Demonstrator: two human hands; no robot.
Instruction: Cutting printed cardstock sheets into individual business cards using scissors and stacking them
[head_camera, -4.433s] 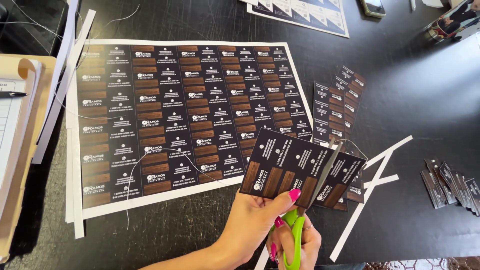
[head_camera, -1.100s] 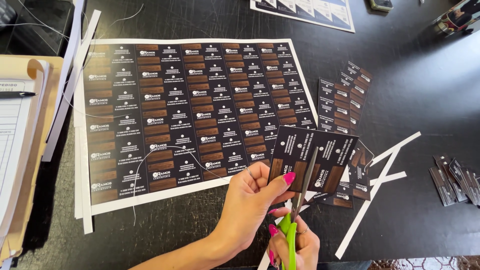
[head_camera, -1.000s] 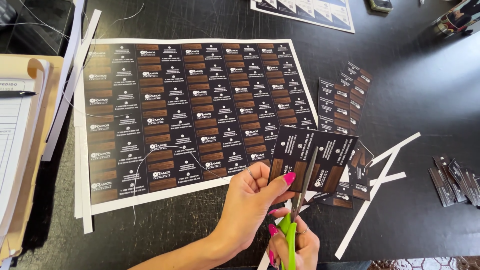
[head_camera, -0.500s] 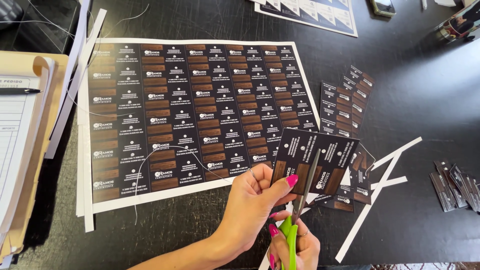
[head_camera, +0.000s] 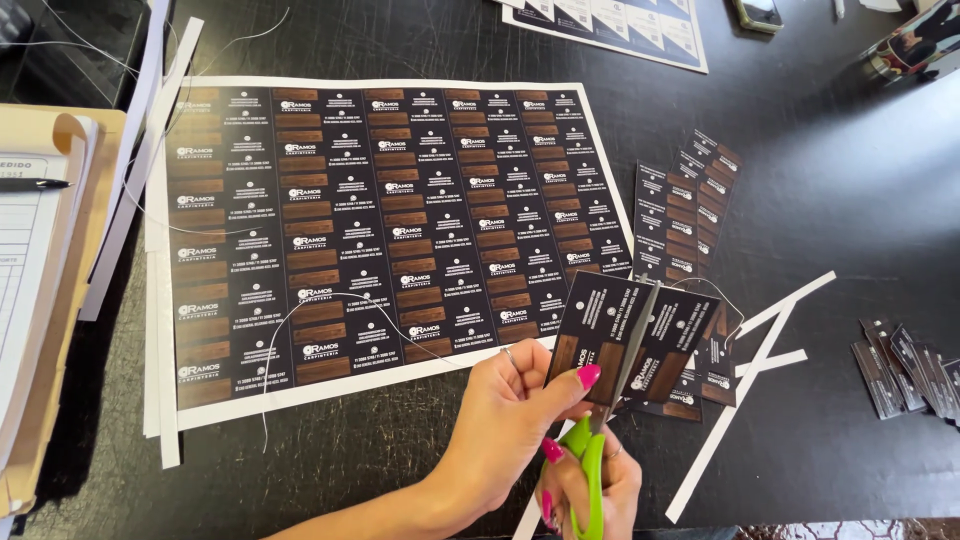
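Note:
My left hand pinches a short strip of dark printed cards by its lower left corner, thumb on top. My right hand grips green-handled scissors just below it. The blades point up and away and sit across the middle of the strip, partway through it. A large printed sheet of the same dark and brown cards lies flat on the black table, to the left of my hands.
Cut strips of cards lie right of the sheet. White paper trimmings lie by my hands and along the sheet's left edge. Small cut cards sit far right. A notepad with a pen is at left.
The card strip has been turned and shifted right since the oldest frame. The scissor blades now reach further up through the strip. My hands stay in much the same place.

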